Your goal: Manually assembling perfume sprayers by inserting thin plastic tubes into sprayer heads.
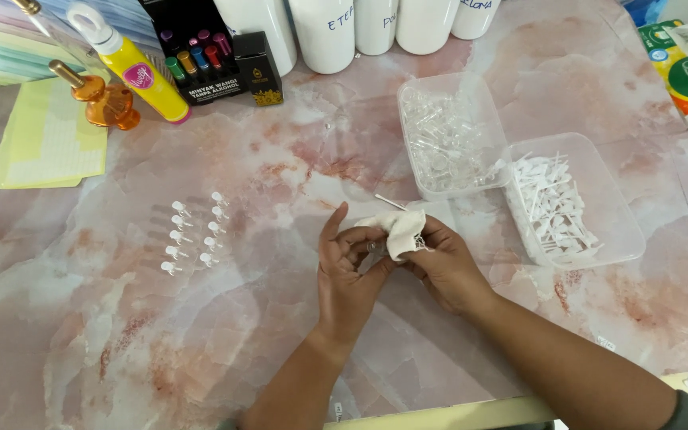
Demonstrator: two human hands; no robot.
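My left hand (348, 275) and my right hand (443, 267) meet over the middle of the pink marbled table (264, 334). Together they pinch a small white cloth (398, 229), bunched between the fingertips. A thin white tube (389, 202) pokes out from the cloth toward the upper left; what it belongs to is hidden inside the cloth. Two rows of several small clear bottles with white spray caps (195, 233) lie on the table left of my left hand.
Two clear plastic tubs stand at the right: one (410, 99) with clear parts, one (623, 231) with white sprayer tubes. At the back are white bottles (324, 36), a black box of coloured vials (197, 52), a yellow spray bottle (141, 76), an amber bottle (105, 99) and yellow paper (45, 143).
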